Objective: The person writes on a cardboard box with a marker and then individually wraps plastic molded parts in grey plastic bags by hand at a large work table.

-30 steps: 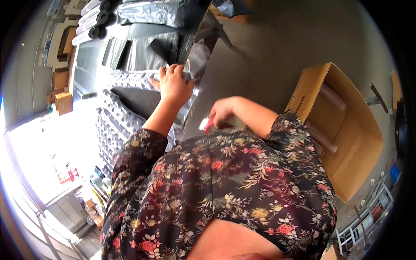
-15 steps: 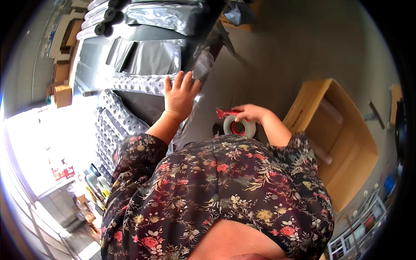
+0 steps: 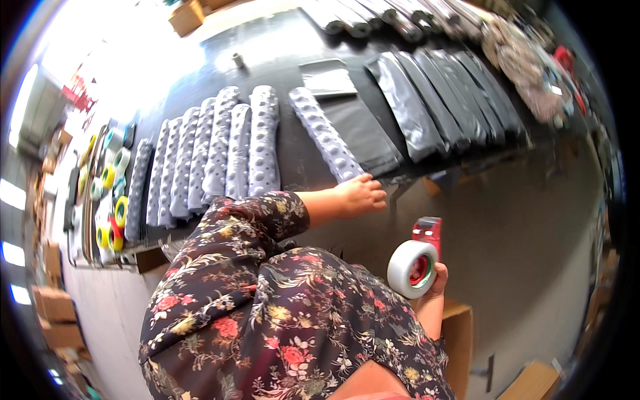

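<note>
My left hand (image 3: 360, 197) is at the near end of a grey roll with raised round bumps (image 3: 327, 137), its fingers curled over that end at the table edge. Beside the roll lies a flat black plastic bag (image 3: 363, 133), with a shiny folded piece across its far part. My right hand (image 3: 437, 280) grips a red tape dispenser (image 3: 427, 230) loaded with a wide roll of whitish tape (image 3: 403, 268). The dispenser is held upright off the table, its head pointing away from me; my fingers are partly hidden behind the tape.
Several bumpy grey rolls (image 3: 263, 140) line the dark table (image 3: 287, 67) to the left. Filled black bags (image 3: 433, 100) lie to the right, dark rolls (image 3: 360, 27) behind. Tape rolls (image 3: 120, 210) crowd a rack at far left. A cardboard box (image 3: 459, 343) stands at lower right.
My view has swung left along the table. The right hand has raised the tape dispenser and turned it upright. My left hand's spread fingers have curled over the roll's end.
</note>
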Demonstrator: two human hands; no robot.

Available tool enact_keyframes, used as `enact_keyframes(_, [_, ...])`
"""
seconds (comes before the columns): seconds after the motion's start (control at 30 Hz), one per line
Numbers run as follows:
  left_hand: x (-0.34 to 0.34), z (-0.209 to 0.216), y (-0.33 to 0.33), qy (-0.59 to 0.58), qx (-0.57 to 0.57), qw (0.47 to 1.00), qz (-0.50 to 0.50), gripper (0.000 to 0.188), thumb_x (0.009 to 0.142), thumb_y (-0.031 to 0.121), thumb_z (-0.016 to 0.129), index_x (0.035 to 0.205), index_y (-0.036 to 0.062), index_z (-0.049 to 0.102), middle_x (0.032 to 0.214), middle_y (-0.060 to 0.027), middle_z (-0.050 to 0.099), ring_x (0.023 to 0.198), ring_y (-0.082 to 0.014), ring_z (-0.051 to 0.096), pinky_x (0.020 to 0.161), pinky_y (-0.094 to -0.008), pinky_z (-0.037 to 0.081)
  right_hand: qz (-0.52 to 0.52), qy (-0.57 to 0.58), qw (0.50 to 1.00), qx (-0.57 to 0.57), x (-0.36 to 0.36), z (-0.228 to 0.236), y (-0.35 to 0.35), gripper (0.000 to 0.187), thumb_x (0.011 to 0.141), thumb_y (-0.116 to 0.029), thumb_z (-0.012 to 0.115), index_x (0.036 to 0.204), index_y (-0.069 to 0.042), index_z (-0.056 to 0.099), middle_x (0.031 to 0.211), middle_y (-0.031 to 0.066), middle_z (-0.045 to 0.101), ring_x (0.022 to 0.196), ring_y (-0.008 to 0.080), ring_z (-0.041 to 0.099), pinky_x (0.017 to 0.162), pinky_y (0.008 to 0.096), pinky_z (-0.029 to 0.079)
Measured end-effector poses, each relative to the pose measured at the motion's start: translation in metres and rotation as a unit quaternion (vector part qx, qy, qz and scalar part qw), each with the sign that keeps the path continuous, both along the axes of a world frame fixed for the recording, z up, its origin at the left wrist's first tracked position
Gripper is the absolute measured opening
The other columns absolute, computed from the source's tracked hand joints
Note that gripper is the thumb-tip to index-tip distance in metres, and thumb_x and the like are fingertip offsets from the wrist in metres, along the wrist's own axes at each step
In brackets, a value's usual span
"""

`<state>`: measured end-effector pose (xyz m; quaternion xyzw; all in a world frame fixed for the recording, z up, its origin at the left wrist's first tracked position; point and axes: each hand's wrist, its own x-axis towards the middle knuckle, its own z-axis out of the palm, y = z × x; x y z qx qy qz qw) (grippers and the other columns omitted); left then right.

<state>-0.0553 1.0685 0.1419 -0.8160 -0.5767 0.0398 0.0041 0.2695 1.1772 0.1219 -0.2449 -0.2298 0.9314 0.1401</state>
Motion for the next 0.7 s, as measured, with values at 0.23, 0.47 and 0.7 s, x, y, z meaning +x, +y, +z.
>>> enact_keyframes(0.23, [0.012, 0.106, -0.06, -0.677, -0.035, 0.676, 0.29, 0.055, 0.09, 0.028, 0.06, 0.138, 0.0062, 0.043, 0.133, -0.0141, 0.051, 0.122, -0.0312, 0.05, 0.097, -0.0436, 0.045, 0.044, 0.292, 0.947, 0.128, -0.151, 0.091, -0.009, 0.053, 0.086, -0.037, 0.057, 0.121, 0.001, 0.048, 0.103, 0.0115, 0.055, 0.091, 0.0186, 0.056, 0.081, 0.0334, 0.046])
enact_keyframes(0.47, [-0.057, 0.138, -0.105, -0.902, 0.132, 0.301, 0.28, 0.048, 0.098, 0.034, 0.049, 0.135, 0.0051, 0.043, 0.126, -0.0097, 0.057, 0.113, -0.0242, 0.058, 0.092, -0.0434, 0.049, 0.129, 0.258, 0.956, 0.053, -0.313, 0.117, -0.02, 0.037, 0.085, -0.013, 0.056, 0.117, 0.004, 0.05, 0.101, 0.0126, 0.059, 0.089, 0.0238, 0.061, 0.085, 0.0389, 0.05])
enact_keyframes(0.7, [-0.1, 0.078, -0.154, -0.304, 0.138, 0.809, 0.485, 0.071, 0.078, 0.044, 0.07, 0.131, 0.0018, 0.048, 0.141, -0.0189, 0.041, 0.136, -0.0389, 0.029, 0.113, -0.0465, 0.026, 0.107, 0.058, 0.984, 0.132, -0.519, 0.108, 0.02, 0.031, 0.082, -0.009, 0.059, 0.112, 0.0, 0.057, 0.105, 0.0098, 0.065, 0.097, 0.0231, 0.063, 0.088, 0.0369, 0.051])
